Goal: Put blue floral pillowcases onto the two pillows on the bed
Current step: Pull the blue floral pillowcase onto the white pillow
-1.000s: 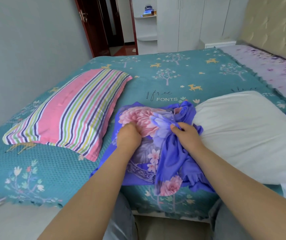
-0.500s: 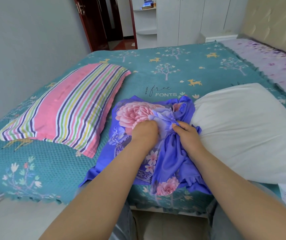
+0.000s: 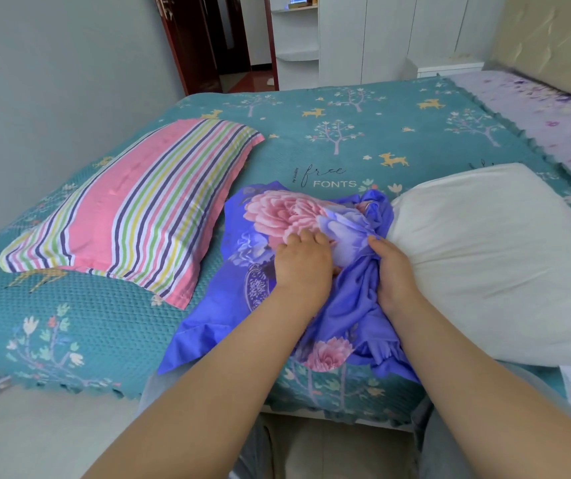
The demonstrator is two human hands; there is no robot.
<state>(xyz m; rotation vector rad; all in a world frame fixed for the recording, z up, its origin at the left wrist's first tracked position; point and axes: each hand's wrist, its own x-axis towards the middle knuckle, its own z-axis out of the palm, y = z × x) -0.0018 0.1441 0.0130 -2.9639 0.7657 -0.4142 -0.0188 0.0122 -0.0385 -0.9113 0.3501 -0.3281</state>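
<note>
Head view: a blue floral pillowcase (image 3: 277,236) lies crumpled on the teal bedspread (image 3: 380,133) near the bed's front edge, between a striped pillow (image 3: 132,216) on the left and a bare white pillow (image 3: 491,264) on the right. The left hand (image 3: 303,262) sits on the fabric with its fingers curled down into the pink flower print, bunching the cloth beneath them. The right hand (image 3: 392,271) has its fingers curled round a gathered fold of the plain blue cloth, right beside the near corner of the white pillow, which the pillowcase touches there. The case's lower edge drapes over the front of the bed.

Neither pillow wears a floral case yet, so this looks like the stage of finding the opening (where it lies in all that bunching I cannot tell).

What could go wrong, as a judgement: if the hands gather both layers together instead of parting them, the pillow corner will push against closed cloth and go nowhere. The overhanging edge could also drag the case off the bed if the grip loosens. A second floral case is not clearly visible; only a blue sliver shows past the white pillow's far right edge.
</note>
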